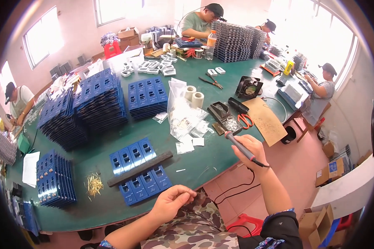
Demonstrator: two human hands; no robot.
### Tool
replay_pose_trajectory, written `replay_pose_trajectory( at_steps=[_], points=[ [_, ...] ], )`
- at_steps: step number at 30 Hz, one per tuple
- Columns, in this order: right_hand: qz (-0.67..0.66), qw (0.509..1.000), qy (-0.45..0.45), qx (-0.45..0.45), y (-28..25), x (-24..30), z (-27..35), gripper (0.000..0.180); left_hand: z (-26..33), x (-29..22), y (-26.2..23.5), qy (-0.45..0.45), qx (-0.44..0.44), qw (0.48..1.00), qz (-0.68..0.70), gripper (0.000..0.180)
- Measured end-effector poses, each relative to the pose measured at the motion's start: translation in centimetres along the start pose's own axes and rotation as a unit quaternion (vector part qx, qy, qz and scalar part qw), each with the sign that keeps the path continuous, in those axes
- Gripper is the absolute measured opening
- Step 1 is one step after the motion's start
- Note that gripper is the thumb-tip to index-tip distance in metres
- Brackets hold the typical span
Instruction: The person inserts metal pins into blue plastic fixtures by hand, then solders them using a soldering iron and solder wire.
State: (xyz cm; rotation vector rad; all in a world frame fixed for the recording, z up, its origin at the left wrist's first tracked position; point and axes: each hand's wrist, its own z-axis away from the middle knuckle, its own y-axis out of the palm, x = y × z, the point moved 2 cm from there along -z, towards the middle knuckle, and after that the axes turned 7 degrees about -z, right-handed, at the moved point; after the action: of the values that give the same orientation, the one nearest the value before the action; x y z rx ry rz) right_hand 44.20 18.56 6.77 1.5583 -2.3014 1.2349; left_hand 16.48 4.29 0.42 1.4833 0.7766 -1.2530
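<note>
Camouflage lap point(195, 232) below green table point(203, 162); right hand point(249, 150) clamps soldering iron point(240, 146), left hand point(170, 201) pinched.

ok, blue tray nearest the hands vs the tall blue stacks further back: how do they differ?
The near blue tray lies as a single layer; the tall blue stacks are piled many trays high. A dark bar lies diagonally across the near tray, while nothing rests on the stacks. The near tray sits by the table's front edge, just beyond the left hand; the stacks stand mid-table, well past both hands. Both are the same blue, with rows of rectangular pockets.
</note>
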Motion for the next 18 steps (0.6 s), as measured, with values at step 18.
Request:
replay_pose_trajectory(
  at_steps=[18],
  points=[
    [-0.538, 0.747, 0.340, -0.193, -0.8, -0.2, 3.7, 0.018, 2.8, -2.6, -2.2, 0.038, 0.011, 0.987, -0.155, 0.017]
  ],
)
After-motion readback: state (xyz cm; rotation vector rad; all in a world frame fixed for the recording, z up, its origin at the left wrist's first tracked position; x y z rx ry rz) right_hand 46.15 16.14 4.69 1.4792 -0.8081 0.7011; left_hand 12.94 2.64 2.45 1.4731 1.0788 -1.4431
